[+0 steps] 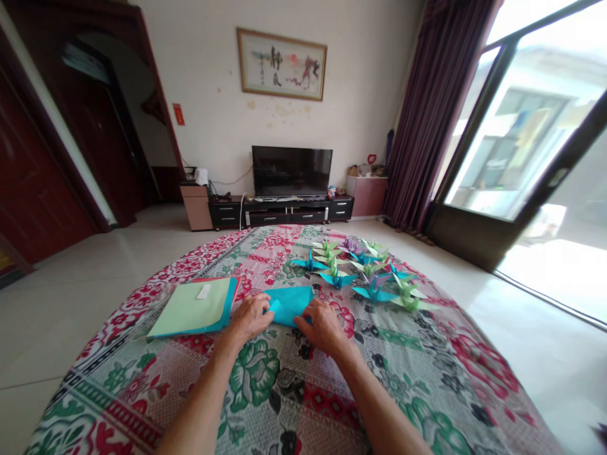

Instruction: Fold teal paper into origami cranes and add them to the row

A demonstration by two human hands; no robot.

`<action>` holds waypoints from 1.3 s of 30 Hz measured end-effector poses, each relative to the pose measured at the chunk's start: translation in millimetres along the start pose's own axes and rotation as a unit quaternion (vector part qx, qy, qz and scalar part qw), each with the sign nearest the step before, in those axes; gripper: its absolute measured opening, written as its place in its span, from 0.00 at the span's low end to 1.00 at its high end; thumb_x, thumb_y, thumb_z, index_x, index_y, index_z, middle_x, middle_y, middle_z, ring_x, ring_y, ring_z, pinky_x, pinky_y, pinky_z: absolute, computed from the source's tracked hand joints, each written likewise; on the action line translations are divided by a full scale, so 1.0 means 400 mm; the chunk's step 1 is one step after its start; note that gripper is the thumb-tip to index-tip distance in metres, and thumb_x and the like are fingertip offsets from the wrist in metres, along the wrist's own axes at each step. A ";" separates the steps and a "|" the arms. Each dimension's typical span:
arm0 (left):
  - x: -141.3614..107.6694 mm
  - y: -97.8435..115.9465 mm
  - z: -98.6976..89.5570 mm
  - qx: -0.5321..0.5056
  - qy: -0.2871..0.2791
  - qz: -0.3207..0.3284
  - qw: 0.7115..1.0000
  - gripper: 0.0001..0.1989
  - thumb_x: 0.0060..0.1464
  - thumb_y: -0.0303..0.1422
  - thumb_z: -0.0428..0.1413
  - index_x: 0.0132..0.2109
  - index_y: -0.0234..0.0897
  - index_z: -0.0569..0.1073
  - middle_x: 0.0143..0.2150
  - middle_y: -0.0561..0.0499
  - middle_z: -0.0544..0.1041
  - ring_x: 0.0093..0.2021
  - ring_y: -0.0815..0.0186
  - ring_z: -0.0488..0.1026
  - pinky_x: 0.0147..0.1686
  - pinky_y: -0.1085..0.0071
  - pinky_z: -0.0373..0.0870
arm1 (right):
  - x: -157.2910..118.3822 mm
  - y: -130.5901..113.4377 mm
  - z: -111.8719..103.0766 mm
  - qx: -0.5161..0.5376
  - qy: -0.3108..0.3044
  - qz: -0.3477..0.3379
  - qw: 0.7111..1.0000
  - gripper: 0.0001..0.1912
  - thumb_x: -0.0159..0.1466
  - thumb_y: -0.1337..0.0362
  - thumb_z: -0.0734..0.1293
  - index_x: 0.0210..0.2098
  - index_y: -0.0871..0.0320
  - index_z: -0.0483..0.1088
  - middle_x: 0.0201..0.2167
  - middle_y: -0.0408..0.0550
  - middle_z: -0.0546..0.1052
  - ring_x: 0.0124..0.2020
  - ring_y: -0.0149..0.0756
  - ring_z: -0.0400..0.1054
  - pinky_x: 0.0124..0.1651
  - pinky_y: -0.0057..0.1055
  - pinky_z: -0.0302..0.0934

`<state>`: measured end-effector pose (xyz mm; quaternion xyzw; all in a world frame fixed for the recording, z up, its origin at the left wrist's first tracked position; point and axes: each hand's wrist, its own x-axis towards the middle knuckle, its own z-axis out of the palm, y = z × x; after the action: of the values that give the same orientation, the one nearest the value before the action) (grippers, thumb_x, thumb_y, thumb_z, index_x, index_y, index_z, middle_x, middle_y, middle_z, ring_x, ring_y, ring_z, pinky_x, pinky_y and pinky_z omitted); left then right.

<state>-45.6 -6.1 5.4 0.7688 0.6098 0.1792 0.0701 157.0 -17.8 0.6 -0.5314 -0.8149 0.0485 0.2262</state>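
A folded piece of blue origami paper (290, 302) lies on the patterned tablecloth in front of me, between both hands. My left hand (253, 315) has its fingers closed on the paper's left end, where a small lighter flap shows. At the right end, my right hand (322, 322) grips the paper's edge, thumb toward the near side. To the left is a stack of coloured paper sheets (190, 308), pale green on top with blue and red beneath, and a small white slip (203, 292) rests on it.
Several folded paper cranes (374, 289) in blue, green and purple stand in rows at the right rear of the round table, whose floral tablecloth (256, 379) hangs over the edge. Beyond are a television (293, 172) on a low black cabinet (303, 213) and a glass door (521, 145) at right.
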 end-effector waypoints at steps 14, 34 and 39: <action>-0.002 0.007 0.010 0.003 0.050 0.025 0.998 0.11 0.50 0.30 0.54 0.39 0.41 0.78 0.50 0.46 0.70 0.51 0.58 0.65 0.52 0.64 0.61 | -0.016 -0.030 0.022 -0.002 0.047 0.049 0.998 0.07 0.57 0.61 0.65 0.28 0.58 0.71 0.32 0.49 0.69 0.37 0.38 0.62 0.42 0.32 0.51; -0.011 0.079 0.074 0.094 0.103 0.026 0.990 0.15 0.56 0.41 0.49 0.43 0.37 0.74 0.42 0.46 0.72 0.44 0.59 0.67 0.45 0.66 0.64 | -0.008 0.056 -0.025 0.109 -0.069 -0.069 0.989 0.09 0.52 0.60 0.69 0.32 0.54 0.76 0.41 0.46 0.73 0.41 0.36 0.66 0.44 0.30 0.57; 0.018 0.051 0.090 0.051 0.142 0.041 0.988 0.14 0.55 0.35 0.51 0.48 0.36 0.71 0.47 0.45 0.72 0.47 0.61 0.68 0.48 0.66 0.65 | -0.004 0.052 -0.004 0.077 -0.054 -0.080 0.992 0.11 0.55 0.68 0.65 0.36 0.52 0.75 0.45 0.47 0.72 0.46 0.39 0.65 0.49 0.35 0.56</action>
<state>-12.4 -0.1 -19.8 0.7626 0.5896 0.2583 -0.0642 175.8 -10.4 -5.1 -0.4424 -0.8596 0.1217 0.2248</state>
